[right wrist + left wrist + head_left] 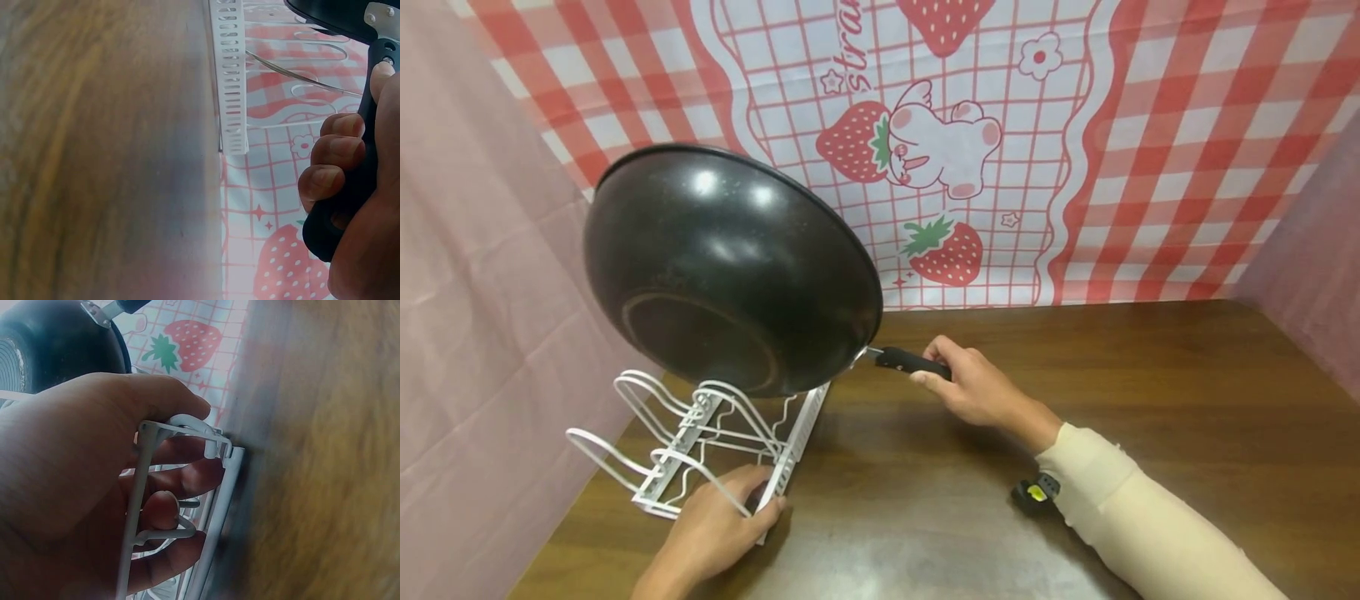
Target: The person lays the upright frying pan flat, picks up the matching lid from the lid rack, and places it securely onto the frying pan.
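Note:
A large black wok (730, 250) is tilted up at the left, its rounded underside facing me. My right hand (973, 383) grips its black handle (904, 361), fingers curled round it in the right wrist view, thumb along the handle near the riveted bracket (380, 22). Below the wok, a white wire pan rack (811, 421) stands on the table; the wok's lower edge overlaps the rack's back part in the head view. My left hand (718, 521) holds the rack's near right corner. In the left wrist view its fingers (200, 478) curl through the frame.
The brown wooden table (925, 492) runs out to the right. Behind it hangs a red and white strawberry cloth (1045, 167); a pale pink cloth (467, 333) borders the left. A thin curved metal edge (300, 76) shows by the rack's wires in the right wrist view.

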A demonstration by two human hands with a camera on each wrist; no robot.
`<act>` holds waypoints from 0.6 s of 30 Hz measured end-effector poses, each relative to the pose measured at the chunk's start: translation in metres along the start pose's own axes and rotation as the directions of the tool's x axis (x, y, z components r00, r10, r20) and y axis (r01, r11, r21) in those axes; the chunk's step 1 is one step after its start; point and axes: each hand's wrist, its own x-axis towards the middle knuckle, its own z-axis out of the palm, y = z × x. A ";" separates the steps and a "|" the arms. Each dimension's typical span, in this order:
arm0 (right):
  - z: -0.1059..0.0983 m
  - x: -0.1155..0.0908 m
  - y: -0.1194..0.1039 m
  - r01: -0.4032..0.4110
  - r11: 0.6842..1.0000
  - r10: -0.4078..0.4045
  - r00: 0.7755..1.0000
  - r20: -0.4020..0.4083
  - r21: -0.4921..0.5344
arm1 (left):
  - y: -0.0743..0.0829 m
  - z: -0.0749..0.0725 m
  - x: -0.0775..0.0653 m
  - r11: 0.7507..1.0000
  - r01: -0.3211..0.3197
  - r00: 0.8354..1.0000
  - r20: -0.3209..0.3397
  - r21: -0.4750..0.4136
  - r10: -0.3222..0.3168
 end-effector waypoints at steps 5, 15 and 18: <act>0.004 0.002 -0.001 0.002 1.000 -0.002 1.000 0.008 0.023 | -0.002 -0.001 -0.005 1.000 0.012 1.000 -0.011 -0.004 -0.012; 0.001 -0.001 -0.004 -0.010 1.000 0.010 0.999 -0.037 0.000 | -0.002 -0.001 -0.002 1.000 0.005 1.000 -0.007 -0.012 -0.005; -0.001 -0.005 -0.006 -0.037 0.999 0.036 0.998 -0.045 -0.008 | -0.002 -0.001 0.000 0.999 0.008 1.000 0.007 -0.031 -0.008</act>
